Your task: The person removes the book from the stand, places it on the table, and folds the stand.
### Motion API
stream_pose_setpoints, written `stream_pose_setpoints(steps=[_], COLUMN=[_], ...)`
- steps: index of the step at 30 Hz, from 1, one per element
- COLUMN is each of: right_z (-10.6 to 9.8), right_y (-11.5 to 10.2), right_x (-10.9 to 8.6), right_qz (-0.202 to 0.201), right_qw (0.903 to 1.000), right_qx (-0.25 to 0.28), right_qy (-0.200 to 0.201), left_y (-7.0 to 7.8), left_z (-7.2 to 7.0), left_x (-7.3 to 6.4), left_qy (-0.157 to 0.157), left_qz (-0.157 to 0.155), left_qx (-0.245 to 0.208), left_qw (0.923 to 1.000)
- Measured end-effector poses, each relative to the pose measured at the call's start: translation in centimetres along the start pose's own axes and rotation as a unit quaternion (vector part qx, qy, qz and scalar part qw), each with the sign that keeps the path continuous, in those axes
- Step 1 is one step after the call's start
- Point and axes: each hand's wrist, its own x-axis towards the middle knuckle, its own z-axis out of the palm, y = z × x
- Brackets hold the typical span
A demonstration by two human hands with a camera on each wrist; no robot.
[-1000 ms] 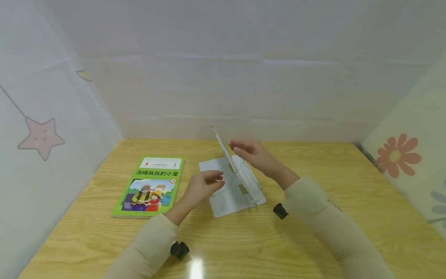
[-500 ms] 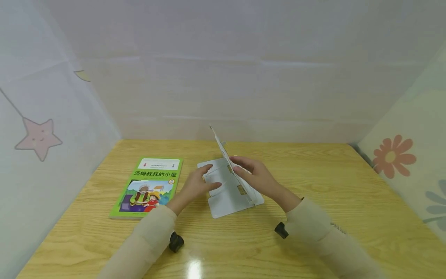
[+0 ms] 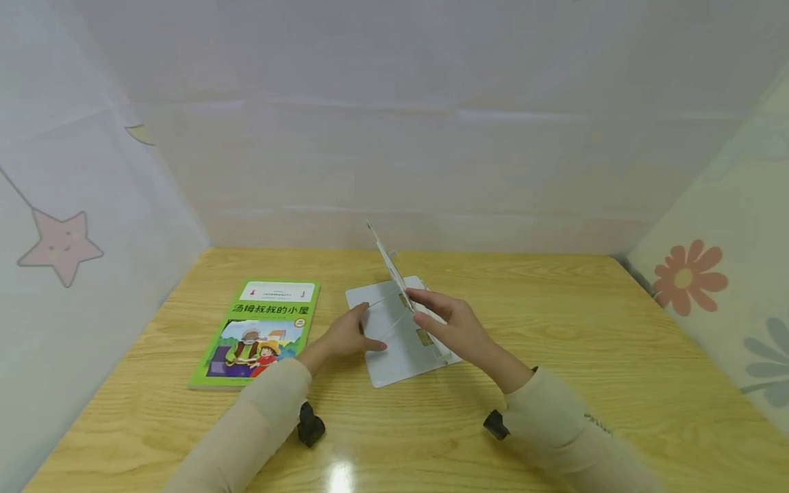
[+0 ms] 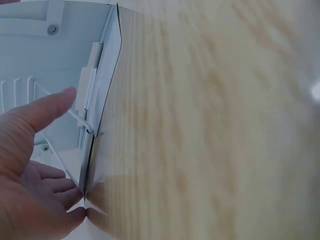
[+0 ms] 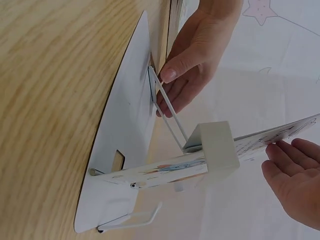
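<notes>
A white metal book stand stands mid-table, its flat base plate on the wood and its panel leaning up from it. In the right wrist view, a thin wire prop runs from the base's edge to the panel, which bears a coloured print. My left hand is at the base's left edge, thumb and fingers spread apart. In the left wrist view, its thumb lies beside the wire and its fingertips reach the plate's edge. My right hand has its extended fingertips against the panel's right side.
A green picture book lies flat to the left of the stand, close to my left forearm. A pale cloth wall rises behind the wooden table. Black camera mounts hang beneath both wrists.
My right hand has moved down and in from beside the panel to touch it. My left hand has spread its fingers and shifted left and down to the base's edge, and the wire prop now spans base to panel.
</notes>
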Motion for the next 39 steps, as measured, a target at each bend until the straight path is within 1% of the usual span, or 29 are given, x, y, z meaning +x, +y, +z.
stream_pose_setpoints(steps=[4,6,11,15,23,29,31,34,36,39], right_z=[0.4,0.6,1.1,1.4,1.8,1.8,1.8,1.7,1.6,1.6], right_y=[-0.1,-0.5,-2.0,-2.4,-2.3,0.3,0.7,0.7,0.4,-0.6], right_x=[-0.1,-0.1,-0.3,-0.3,-0.3,-0.3,-0.3,-0.5,-0.6,-0.8], right_qz=[-0.004,-0.004,-0.013,-0.025,-0.061,-0.083,-0.084,-0.072,-0.062,-0.06], right_qw=[0.9999,0.9996,0.9984,0.9968,0.993,0.9905,0.9901,0.9901,0.9904,0.9899], right_qx=[0.003,-0.001,-0.009,-0.012,-0.028,-0.032,-0.035,-0.038,-0.034,-0.035], right_qy=[0.016,0.026,0.054,0.075,0.097,0.105,0.107,0.115,0.119,0.123], left_y=[-0.7,-1.0,-1.4,-1.5,-1.8,-1.9,-1.8,-1.7,-1.7,-1.6], left_z=[0.2,0.4,0.5,0.5,0.5,0.5,0.5,0.5,0.5,0.6], left_x=[0.0,0.0,-0.2,-0.3,0.0,0.0,0.0,-0.1,-0.1,-0.1], left_qy=[0.01,0.014,0.023,0.029,0.037,0.035,0.034,0.031,0.03,0.029], left_qz=[0.02,0.028,0.038,0.039,0.042,0.044,0.045,0.044,0.043,0.041], left_qx=[0.007,0.011,0.016,0.018,0.019,0.021,0.021,0.019,0.019,0.02], left_qw=[0.9997,0.9995,0.9989,0.9986,0.9983,0.9982,0.9982,0.9984,0.9984,0.9986])
